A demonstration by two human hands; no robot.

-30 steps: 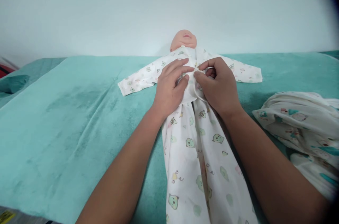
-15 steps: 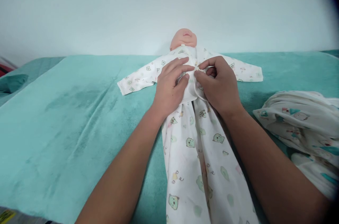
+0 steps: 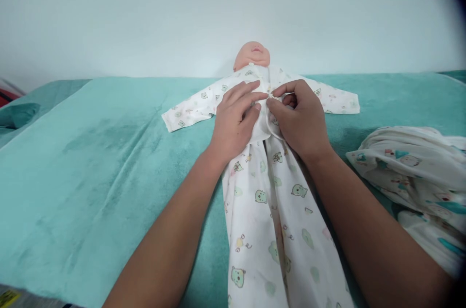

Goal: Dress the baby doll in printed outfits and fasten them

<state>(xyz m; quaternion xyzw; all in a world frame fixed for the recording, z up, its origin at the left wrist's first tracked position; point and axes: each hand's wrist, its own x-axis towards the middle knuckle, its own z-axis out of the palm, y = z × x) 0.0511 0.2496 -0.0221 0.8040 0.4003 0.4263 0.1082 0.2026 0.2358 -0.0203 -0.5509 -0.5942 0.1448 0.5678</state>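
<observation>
A baby doll (image 3: 252,57) lies on its back, dressed in a white baby shirt (image 3: 200,101) with a small green and pink animal print. Matching trousers (image 3: 255,230) cover its legs, which stretch toward me. My left hand (image 3: 238,116) rests on the shirt front, fingers extended, index fingertip at the front edge. Beside it, my right hand (image 3: 300,116) pinches the shirt's front edge between thumb and forefinger. Something small and white shows between the fingertips, possibly a tie or fastener; it is too small to make out. The hands hide much of the chest.
A teal blanket (image 3: 109,162) covers the surface under the doll. At the right lies a heap of white printed cloth (image 3: 418,167). A pale wall (image 3: 163,16) rises behind the doll's head.
The view has shifted very slightly. Both hands keep nearly the same pose at the shirt front, and the doll has not visibly moved.
</observation>
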